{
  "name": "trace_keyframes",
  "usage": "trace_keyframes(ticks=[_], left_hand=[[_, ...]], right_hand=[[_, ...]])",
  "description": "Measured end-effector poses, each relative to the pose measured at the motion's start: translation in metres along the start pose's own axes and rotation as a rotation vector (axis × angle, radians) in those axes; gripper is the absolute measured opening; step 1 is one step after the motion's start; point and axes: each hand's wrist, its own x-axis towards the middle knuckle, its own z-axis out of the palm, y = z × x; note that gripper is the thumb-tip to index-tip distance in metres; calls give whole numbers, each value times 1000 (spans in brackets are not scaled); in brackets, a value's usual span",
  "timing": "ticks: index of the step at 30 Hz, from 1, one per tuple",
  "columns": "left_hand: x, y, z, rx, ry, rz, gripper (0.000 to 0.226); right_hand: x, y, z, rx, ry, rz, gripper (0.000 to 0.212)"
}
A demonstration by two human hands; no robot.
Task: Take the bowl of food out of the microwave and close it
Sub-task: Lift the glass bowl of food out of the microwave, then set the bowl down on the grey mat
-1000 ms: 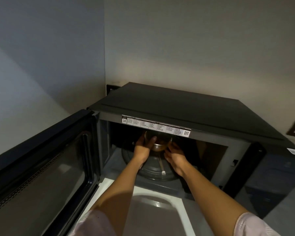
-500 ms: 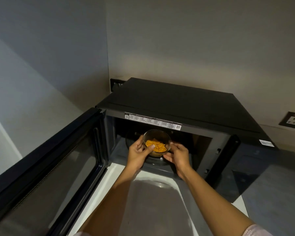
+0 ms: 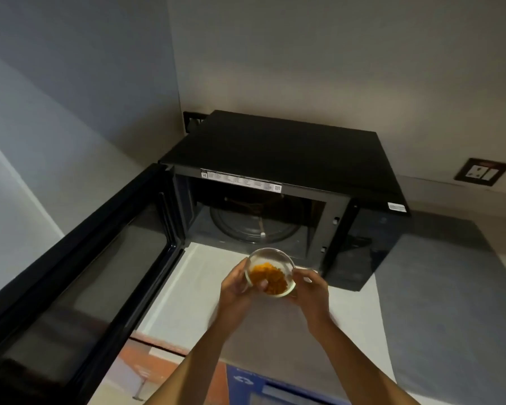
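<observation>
Clear bowl (image 3: 276,256) holds orange food (image 3: 270,278); black microwave (image 3: 278,147), white counter (image 3: 202,279), and perhaps a blue bin (image 3: 246,385) below.

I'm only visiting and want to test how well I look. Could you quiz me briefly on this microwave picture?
1. True or false: the microwave door stands open.
2. What holds the glass bowl? A) one hand B) both hands C) neither hand
3. What colour is the food in it?

Key: 1 true. 2 B, the left hand and the right hand grip its sides. 3 orange.

Clear glass bowl (image 3: 270,266); glossy black microwave door (image 3: 79,276).
</observation>
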Motion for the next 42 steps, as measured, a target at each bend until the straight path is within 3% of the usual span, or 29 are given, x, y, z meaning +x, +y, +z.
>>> trace_keyframes(ticks=[10, 18, 24, 36, 42], left_hand=[[-43, -39, 85, 15, -165, -194, 75], [-57, -60, 183, 89, -393, -263, 70], [-54, -68, 256, 93, -485, -260, 68], [-9, -79, 357, 261, -515, -242, 74], [23, -89, 385, 315, -525, -220, 62]], right_hand=[[-28, 10, -125, -57, 126, -7, 6], [-45, -8, -224, -91, 375, -95, 8], [-35, -34, -280, -23, 463, -123, 8], [33, -69, -328, -130, 530, -148, 7], [72, -78, -339, -189, 542, -163, 15]])
